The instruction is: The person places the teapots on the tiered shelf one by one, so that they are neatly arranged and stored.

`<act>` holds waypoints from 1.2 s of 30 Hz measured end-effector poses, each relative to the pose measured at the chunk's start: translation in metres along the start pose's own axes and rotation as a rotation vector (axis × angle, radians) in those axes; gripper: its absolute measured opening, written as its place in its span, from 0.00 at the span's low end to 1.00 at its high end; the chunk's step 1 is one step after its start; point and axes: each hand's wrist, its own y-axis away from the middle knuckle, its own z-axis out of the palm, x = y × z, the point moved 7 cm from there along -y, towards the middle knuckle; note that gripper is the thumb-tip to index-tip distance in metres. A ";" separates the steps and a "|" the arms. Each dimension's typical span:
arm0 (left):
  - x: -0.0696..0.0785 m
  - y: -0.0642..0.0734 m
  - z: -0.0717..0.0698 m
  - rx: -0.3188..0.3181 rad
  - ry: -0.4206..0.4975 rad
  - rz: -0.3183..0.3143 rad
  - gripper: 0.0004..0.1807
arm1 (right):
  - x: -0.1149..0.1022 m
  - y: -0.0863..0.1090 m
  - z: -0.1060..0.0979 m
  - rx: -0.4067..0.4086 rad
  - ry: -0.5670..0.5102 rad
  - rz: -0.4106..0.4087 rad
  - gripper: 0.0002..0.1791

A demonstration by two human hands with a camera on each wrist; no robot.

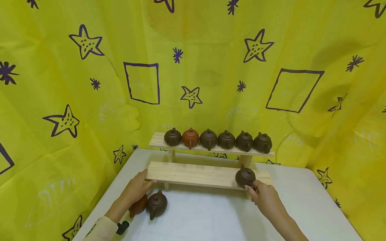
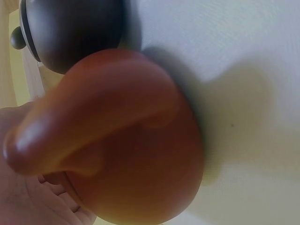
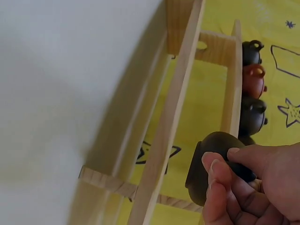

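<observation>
My right hand point(image 1: 266, 197) pinches the handle of a dark brown teapot point(image 1: 245, 176), which overlaps the right part of the lower wooden shelf point(image 1: 193, 172). In the right wrist view the thumb and fingers hold this teapot point(image 3: 218, 140) close by the shelf board. My left hand point(image 1: 135, 187) is at the left end of the lower shelf, its thumb extended along the front edge. Below it a reddish-brown teapot point(image 1: 139, 205), partly hidden by the hand and wrist, stands on the table beside another dark teapot point(image 1: 156, 204).
On the upper shelf point(image 1: 157, 139) several teapots stand in a row, all dark but one red teapot point(image 1: 190, 137). Wooden supports point(image 1: 245, 161) join the two tiers. The stand is on a white table point(image 1: 205, 214), with a yellow patterned curtain point(image 1: 211, 67) behind and at both sides.
</observation>
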 end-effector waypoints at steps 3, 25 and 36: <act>0.000 0.001 -0.001 0.005 -0.001 0.003 0.46 | 0.006 -0.004 -0.001 0.010 0.013 -0.001 0.14; 0.005 0.001 -0.003 0.004 0.019 0.009 0.45 | 0.029 -0.025 0.004 0.023 0.100 0.054 0.17; 0.003 0.001 -0.004 0.005 0.011 0.000 0.45 | 0.033 -0.030 0.005 0.012 0.074 0.078 0.18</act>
